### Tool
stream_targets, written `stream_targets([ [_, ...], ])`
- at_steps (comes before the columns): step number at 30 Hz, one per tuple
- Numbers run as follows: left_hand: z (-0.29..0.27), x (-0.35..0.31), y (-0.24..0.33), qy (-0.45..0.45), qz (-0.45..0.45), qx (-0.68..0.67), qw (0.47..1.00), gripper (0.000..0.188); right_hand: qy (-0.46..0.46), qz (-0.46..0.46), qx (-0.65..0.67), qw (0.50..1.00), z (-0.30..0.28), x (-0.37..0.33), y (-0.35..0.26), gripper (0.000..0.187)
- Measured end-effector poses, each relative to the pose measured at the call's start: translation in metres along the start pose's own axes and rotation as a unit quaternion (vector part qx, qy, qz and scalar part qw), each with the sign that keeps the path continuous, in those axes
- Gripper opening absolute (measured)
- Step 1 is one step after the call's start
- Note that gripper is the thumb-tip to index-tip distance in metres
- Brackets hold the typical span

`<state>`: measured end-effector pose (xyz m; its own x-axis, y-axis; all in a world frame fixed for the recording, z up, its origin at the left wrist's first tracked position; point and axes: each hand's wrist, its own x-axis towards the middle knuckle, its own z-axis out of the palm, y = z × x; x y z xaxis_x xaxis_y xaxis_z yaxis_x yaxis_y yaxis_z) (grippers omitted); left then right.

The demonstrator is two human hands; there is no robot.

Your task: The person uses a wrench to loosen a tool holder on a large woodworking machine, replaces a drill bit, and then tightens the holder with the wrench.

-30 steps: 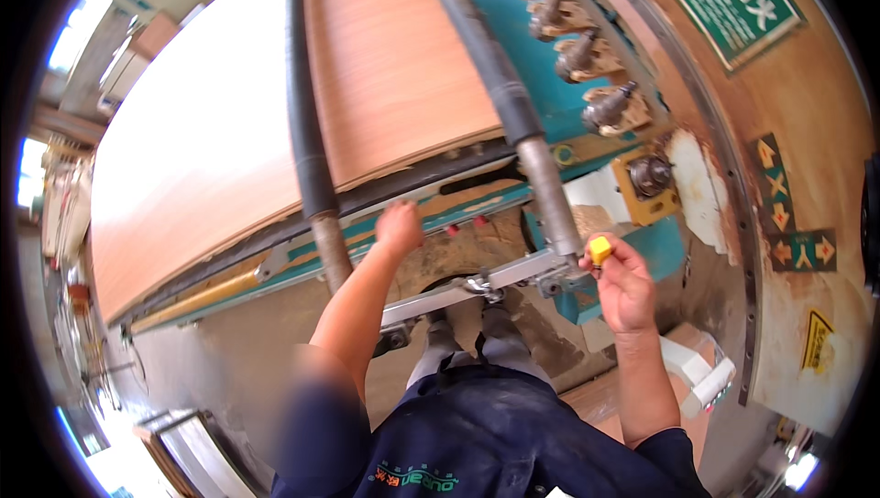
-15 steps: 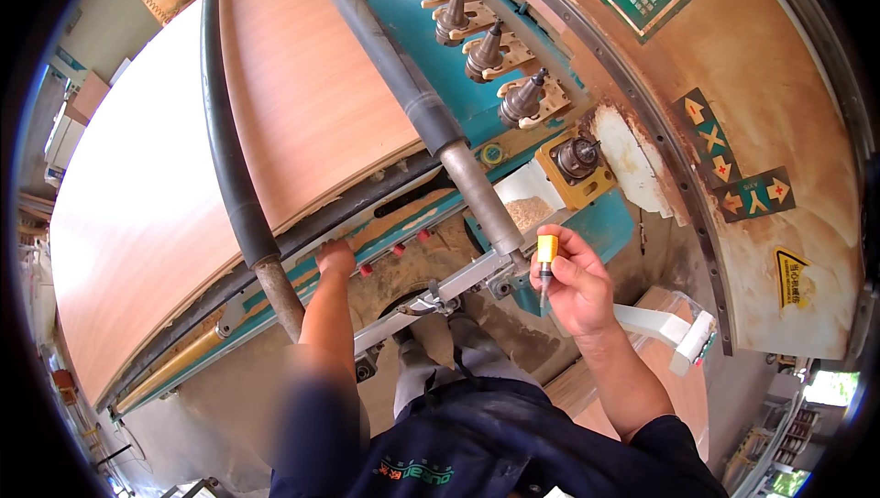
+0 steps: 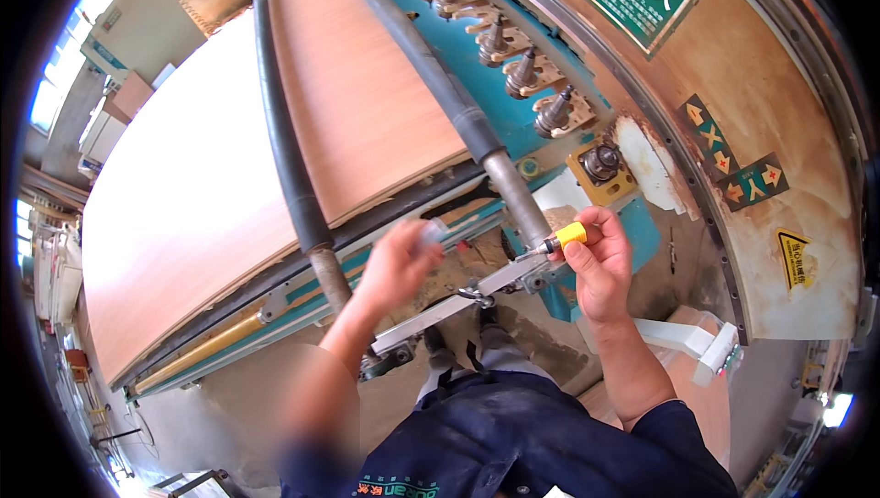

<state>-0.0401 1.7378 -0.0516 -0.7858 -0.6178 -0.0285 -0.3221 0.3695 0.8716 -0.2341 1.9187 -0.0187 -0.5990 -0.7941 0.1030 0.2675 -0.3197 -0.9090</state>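
Observation:
My right hand (image 3: 603,269) is closed on a small yellow-bodied tool (image 3: 570,235) with a dark collar and thin metal tip; I cannot make out its exact kind. The tip points left, over the lower end of a grey metal roller (image 3: 516,197). To the left, my raised left hand (image 3: 396,264) pinches a small clear piece, perhaps plastic, blurred by motion (image 3: 433,231). Both hands are in front of the machine's near edge. A metal bar (image 3: 458,307) runs below them.
A wood-grained sheet (image 3: 357,86) lies on the machine bed beneath two dark rollers. Several cone-shaped tool holders (image 3: 521,72) stand in a row along the far right side. A yellow block with a spindle fitting (image 3: 600,168) and a curved rusty panel (image 3: 752,67) are at right.
My left hand has lifted from the machine's edge and moved right with a clear piece in it. The yellow tool has tilted from upright to nearly level, its tip now leftward. The view has shifted.

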Motion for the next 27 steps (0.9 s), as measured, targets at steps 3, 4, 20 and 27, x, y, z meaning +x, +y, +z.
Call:
stream_targets([
  [3, -0.007, -0.031, 0.032, 0.012, 0.102, 0.03, 0.994, 0.03, -0.025, -0.032, -0.044, 0.998, 0.028, -0.003, -0.008, 0.033],
  [4, -0.008, -0.036, 0.04, 0.007, 0.11, 0.036, 0.993, 0.031, -0.031, -0.034, -0.042, 0.998, 0.034, -0.005, -0.009, 0.033],
  [20, 0.007, -0.052, 0.063, 0.048, 0.24, 0.063, 0.968, 0.036, -0.104, -0.337, -0.447, 0.822, 0.073, -0.025, -0.022, 0.021],
  [27, 0.059, -0.03, 0.039, -0.006, 0.116, 0.013, 0.993, 0.015, -0.166, -0.219, -0.477, 0.835, 0.015, -0.042, -0.004, 0.041],
])
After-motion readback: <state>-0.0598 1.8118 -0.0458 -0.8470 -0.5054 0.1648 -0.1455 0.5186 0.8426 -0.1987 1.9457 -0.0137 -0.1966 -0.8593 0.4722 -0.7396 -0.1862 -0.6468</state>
